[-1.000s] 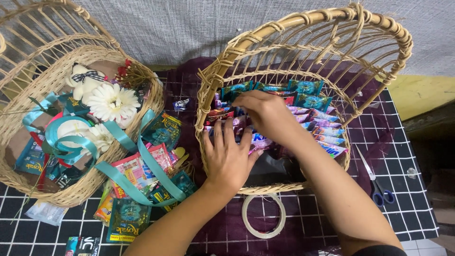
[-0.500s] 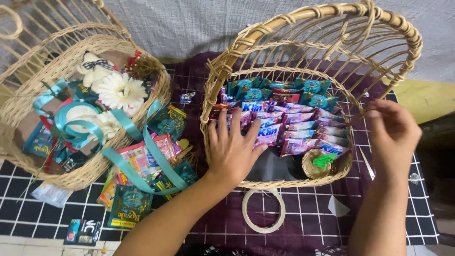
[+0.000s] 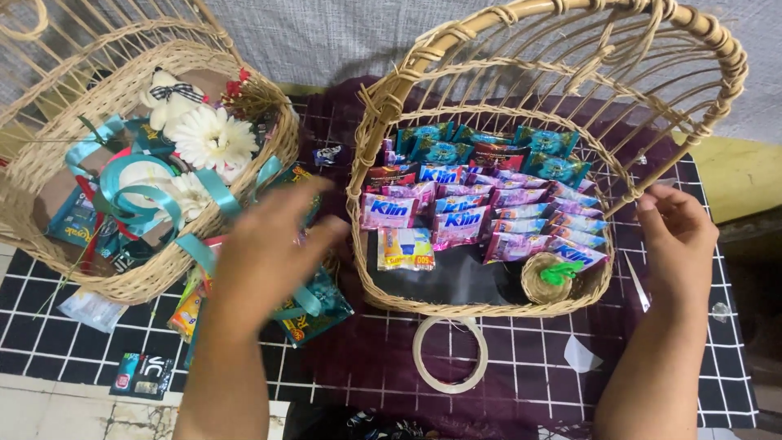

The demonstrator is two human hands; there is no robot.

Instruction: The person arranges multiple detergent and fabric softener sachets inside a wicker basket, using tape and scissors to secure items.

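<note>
Since the earlier frame the left hand (image 3: pixel 265 253) has left the right wicker basket (image 3: pixel 371 269) and now hovers blurred between the two baskets, above loose packets, fingers spread, its grip holding nothing. The right hand (image 3: pixel 676 236) sits at that basket's right rim, fingers loosely curled; whether its grip pinches anything I cannot tell. The table (image 3: pixel 49 285) wears a black cloth with a white grid, a maroon cloth (image 3: pixel 358 350) under the basket, grey fabric behind. Inside the basket lie rows of pink, purple and teal sachets (image 3: pixel 456 220) and one small woven nest (image 3: pixel 544 277). One tape ring (image 3: pixel 450 354) lies in front; the second basket (image 3: pixel 147 281), holding ribbons and a white flower, stands to its left
</note>
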